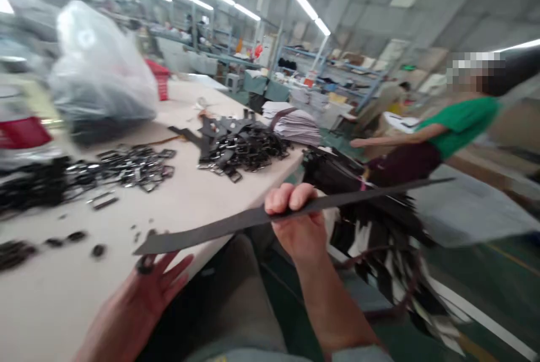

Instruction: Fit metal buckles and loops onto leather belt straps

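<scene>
My right hand [297, 218] is closed around the middle of a long, flat, dark strap [211, 228], which slants across the view above my lap. The strap's left end lies over my left hand [147, 294]. Several fingers of that hand stretch out under the strap, while a small black loop [145, 264] sits at the thumb and forefinger, beside the strap end. Whether the strap passes through the loop cannot be made out. Similar small black loops [98, 250] lie on the pale table [236, 204] nearby.
Metal buckles [135, 168] and a heap of dark straps with buckles [240, 145] cover parts of the table. Behind them stands a clear plastic bag [101, 69]. Bundled dark strips [358, 193] hang to the right. A person in a green top [459, 123] is further right.
</scene>
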### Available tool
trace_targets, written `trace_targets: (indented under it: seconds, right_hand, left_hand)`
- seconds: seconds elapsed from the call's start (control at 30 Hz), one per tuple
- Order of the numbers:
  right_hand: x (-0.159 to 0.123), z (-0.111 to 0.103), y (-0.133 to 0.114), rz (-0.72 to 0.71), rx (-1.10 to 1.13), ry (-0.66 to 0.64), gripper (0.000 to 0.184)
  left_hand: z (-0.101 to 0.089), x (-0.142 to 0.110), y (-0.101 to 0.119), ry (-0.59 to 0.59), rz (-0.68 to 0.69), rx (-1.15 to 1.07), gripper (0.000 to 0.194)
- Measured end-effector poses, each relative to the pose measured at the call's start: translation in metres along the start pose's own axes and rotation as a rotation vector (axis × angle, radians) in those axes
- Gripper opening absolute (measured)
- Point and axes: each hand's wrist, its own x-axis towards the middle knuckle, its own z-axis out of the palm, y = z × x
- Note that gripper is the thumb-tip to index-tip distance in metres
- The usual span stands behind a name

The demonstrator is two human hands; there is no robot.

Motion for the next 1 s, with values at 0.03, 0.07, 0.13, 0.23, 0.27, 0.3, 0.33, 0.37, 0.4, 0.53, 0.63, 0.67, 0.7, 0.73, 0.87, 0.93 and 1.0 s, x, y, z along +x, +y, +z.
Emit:
trace_targets:
  seconds: [0.03, 0.07, 0.13, 0.23, 0.27, 0.3, 0.33, 0.37, 0.4, 0.53, 0.63, 0.67, 0.7, 0.73, 0.87, 0.93, 1.0]
  right_hand:
    - [-0.004, 0.004, 0.008, 0.04, 0.013, -0.045, 0.003]
    - [-0.008, 0.006, 0.014, 0.077, 0.011, -0.103, 0.005]
    - [-0.013, 0.007, 0.022, 0.128, -0.024, -0.238, 0.015]
    - [-0.011, 0.0, 0.028, 0.135, -0.082, -0.42, 0.027]
    - [-0.01, -0.002, 0.029, 0.134, -0.089, -0.468, 0.028]
    - [-0.008, -0.005, 0.03, 0.138, -0.09, -0.511, 0.029]
    - [-0.006, -0.007, 0.031, 0.151, -0.086, -0.548, 0.028]
    - [-0.005, -0.01, 0.033, 0.163, -0.074, -0.584, 0.028]
    - [-0.003, -0.012, 0.034, 0.172, -0.053, -0.632, 0.027]
    - [0.003, -0.015, 0.035, 0.179, 0.064, -0.779, 0.026]
    - [0.007, -0.014, 0.034, 0.174, 0.087, -0.799, 0.025]
    - [0.008, -0.015, 0.035, 0.17, 0.091, -0.804, 0.025]
    - [0.008, -0.017, 0.038, 0.176, 0.092, -0.772, 0.025]
    - [0.008, -0.02, 0.042, 0.197, 0.076, -0.686, 0.023]
    - [0.004, -0.048, 0.077, 0.449, -0.192, 0.016, 0.02]
    - [0.0, -0.063, 0.096, 0.48, -0.367, 0.328, 0.032]
    - [-0.005, -0.068, 0.107, 0.318, -0.557, 0.524, 0.042]
  left_hand:
    - [0.001, -0.004, 0.004, 0.058, 0.034, -0.055, 0.035]
    - [0.001, -0.006, 0.01, 0.06, 0.056, -0.088, 0.036]
    - [-0.004, -0.006, 0.022, 0.065, 0.132, -0.165, 0.035]
    - [-0.022, -0.011, 0.039, 0.071, 0.218, -0.231, 0.035]
    - [-0.029, -0.014, 0.043, 0.075, 0.24, -0.233, 0.036]
    - [-0.034, -0.017, 0.046, 0.08, 0.261, -0.226, 0.037]
    - [-0.038, -0.02, 0.048, 0.086, 0.28, -0.21, 0.037]
    - [-0.042, -0.021, 0.05, 0.092, 0.296, -0.185, 0.037]
    - [-0.045, -0.022, 0.052, 0.097, 0.308, -0.152, 0.036]
    - [-0.054, -0.022, 0.054, 0.094, 0.361, 0.064, 0.025]
    - [-0.059, -0.025, 0.055, 0.087, 0.389, 0.235, 0.028]
    - [-0.06, -0.027, 0.055, 0.092, 0.39, 0.272, 0.031]
    - [-0.06, -0.029, 0.055, 0.105, 0.395, 0.295, 0.032]
    - [-0.06, -0.031, 0.055, 0.124, 0.406, 0.302, 0.032]
    - [-0.055, -0.033, 0.052, 0.221, 0.5, 0.247, 0.033]
    - [-0.053, -0.032, 0.049, 0.253, 0.563, 0.227, 0.032]
    - [-0.052, -0.03, 0.044, 0.264, 0.625, 0.232, 0.029]
